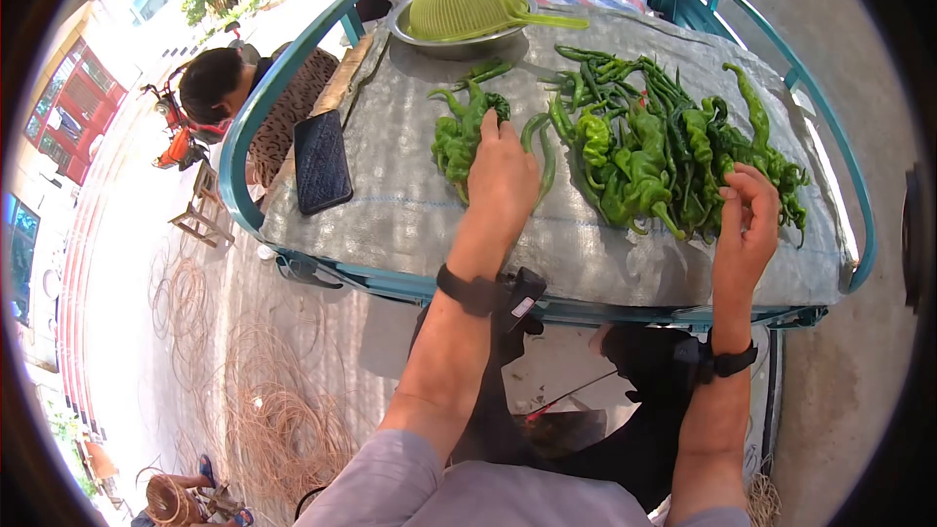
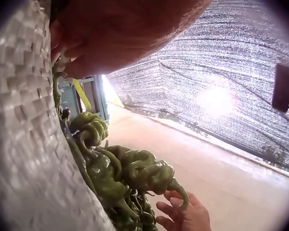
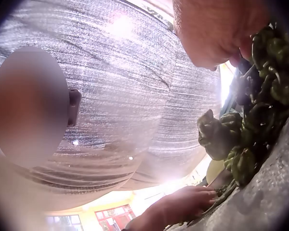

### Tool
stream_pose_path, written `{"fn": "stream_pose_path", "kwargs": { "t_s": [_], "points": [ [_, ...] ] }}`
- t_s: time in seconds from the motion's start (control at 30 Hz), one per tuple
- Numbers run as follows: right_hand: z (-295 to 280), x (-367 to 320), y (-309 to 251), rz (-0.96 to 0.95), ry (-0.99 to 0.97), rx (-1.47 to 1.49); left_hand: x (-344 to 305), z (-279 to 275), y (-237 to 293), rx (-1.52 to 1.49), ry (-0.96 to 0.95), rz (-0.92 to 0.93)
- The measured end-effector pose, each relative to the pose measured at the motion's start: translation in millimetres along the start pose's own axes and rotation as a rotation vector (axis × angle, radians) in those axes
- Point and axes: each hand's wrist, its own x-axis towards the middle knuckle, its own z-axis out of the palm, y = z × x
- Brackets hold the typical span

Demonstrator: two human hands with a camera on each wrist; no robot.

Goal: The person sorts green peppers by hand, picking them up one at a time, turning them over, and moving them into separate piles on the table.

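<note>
Head view: left hand flat over small pepper pile, palm side hidden.

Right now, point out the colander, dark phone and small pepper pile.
colander (image 1: 467, 2), head view, top of its dome.
dark phone (image 1: 322, 161), head view, middle of its back.
small pepper pile (image 1: 447, 141), head view, pepper at its left edge.

Two heaps of green peppers are lying here: one small heap on the left and one large heap on the right, too many to count. One colander is covering one metal basin at the far side. One dark flat case is lying on the left.
</note>
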Motion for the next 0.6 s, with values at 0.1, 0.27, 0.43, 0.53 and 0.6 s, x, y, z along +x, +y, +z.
{"fn": "stream_pose_path", "kwargs": {
  "t_s": [0.1,0.27,0.43,0.53,0.6],
  "points": [
    [-1.8,-2.2,2.2,0.010,-0.041,0.074,4.6,4.7,-5.0,0.160,-0.064,-0.020],
    [-6.1,-2.8,3.2,0.033,-0.080,0.109,12.6,13.5,-3.2,0.341,-0.091,-0.061],
    [-10.5,-4.8,6.5,0.045,-0.120,0.083,11.8,14.6,-3.8,0.385,-0.077,-0.023],
    [-15.4,-7.4,4.6,0.112,-0.172,0.069,9.6,14.7,-4.1,0.384,-0.080,-0.031],
    [-15.9,-8.0,4.7,0.104,-0.166,0.074,8.8,11.9,-1.2,0.336,-0.033,-0.040]
  ]
}}
